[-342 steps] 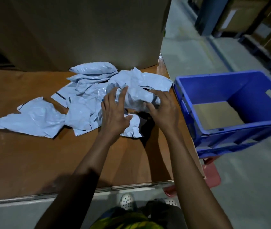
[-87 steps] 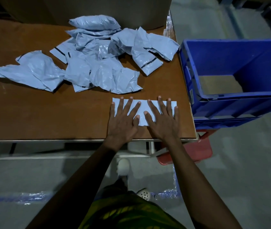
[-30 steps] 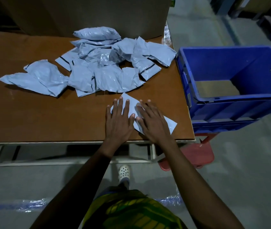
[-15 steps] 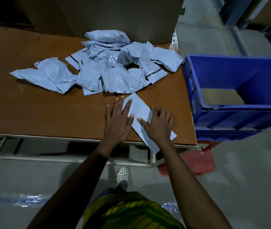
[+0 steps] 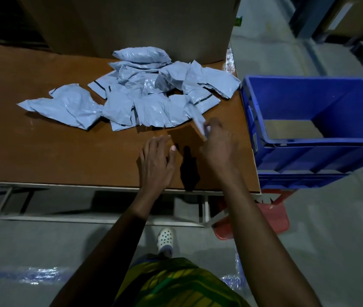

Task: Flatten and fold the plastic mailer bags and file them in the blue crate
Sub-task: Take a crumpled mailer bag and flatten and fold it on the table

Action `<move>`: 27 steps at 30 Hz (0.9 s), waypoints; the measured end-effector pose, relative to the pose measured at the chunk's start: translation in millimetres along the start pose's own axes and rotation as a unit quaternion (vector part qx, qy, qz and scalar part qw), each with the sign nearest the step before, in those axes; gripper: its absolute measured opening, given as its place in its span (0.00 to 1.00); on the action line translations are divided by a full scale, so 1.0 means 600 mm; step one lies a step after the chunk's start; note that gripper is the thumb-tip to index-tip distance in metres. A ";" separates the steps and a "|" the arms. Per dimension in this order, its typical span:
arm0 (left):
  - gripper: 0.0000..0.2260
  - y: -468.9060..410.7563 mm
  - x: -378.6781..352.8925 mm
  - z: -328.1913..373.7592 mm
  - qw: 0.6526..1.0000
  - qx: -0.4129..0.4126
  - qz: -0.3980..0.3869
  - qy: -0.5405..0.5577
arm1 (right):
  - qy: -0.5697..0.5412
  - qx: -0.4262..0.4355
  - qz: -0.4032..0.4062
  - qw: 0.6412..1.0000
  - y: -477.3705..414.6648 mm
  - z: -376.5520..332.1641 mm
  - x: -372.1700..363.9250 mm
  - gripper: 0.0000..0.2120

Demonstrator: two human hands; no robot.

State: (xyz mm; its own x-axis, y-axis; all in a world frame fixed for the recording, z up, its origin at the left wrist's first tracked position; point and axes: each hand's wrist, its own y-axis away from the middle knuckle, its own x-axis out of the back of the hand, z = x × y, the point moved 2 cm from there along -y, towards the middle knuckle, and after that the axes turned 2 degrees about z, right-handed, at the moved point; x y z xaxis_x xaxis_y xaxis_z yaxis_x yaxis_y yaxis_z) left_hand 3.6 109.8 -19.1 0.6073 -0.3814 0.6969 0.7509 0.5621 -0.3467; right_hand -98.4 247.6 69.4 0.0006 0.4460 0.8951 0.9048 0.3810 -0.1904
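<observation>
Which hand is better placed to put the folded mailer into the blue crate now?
Right. The right hand pinches the folded mailer and is nearer to the blue crate; the left hand is open, holds nothing, and lies farther from it.

Folded mailer (image 5: pixel 200 123): pale grey-blue narrow strip, blurred, tilted, lifted off desk (image 5: pixel 65 151), pinched in right grip (image 5: pixel 218 147).
Loose mailers (image 5: pixel 131 103): same colour, crumpled, overlapping pile on far half of desk; some show dark seal strips.
Blue crate (image 5: pixel 304 100): open-topped, just beside desk's right edge; brown sheet (image 5: pixel 293 129) on its bottom.
</observation>
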 end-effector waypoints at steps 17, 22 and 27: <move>0.24 -0.016 -0.065 -0.027 0.975 -0.148 -0.123 -0.111 | 0.059 0.180 -0.119 0.975 0.029 0.094 -0.170 0.28; 0.26 -0.045 -0.094 -0.057 0.950 -0.202 -0.179 -0.155 | 0.065 0.176 -0.101 0.977 0.026 0.095 -0.182 0.28; 0.27 -0.040 -0.099 -0.060 0.949 -0.189 -0.181 -0.176 | 0.070 0.175 -0.107 0.976 0.023 0.100 -0.187 0.28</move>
State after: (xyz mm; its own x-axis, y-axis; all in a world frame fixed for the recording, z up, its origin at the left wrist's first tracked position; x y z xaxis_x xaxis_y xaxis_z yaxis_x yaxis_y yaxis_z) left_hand -41.2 92.7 -74.5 0.2173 -0.1930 0.9568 0.9737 0.1116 -0.1986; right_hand -111.4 251.3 -57.9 -0.0924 0.2201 0.9711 0.6891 0.7182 -0.0972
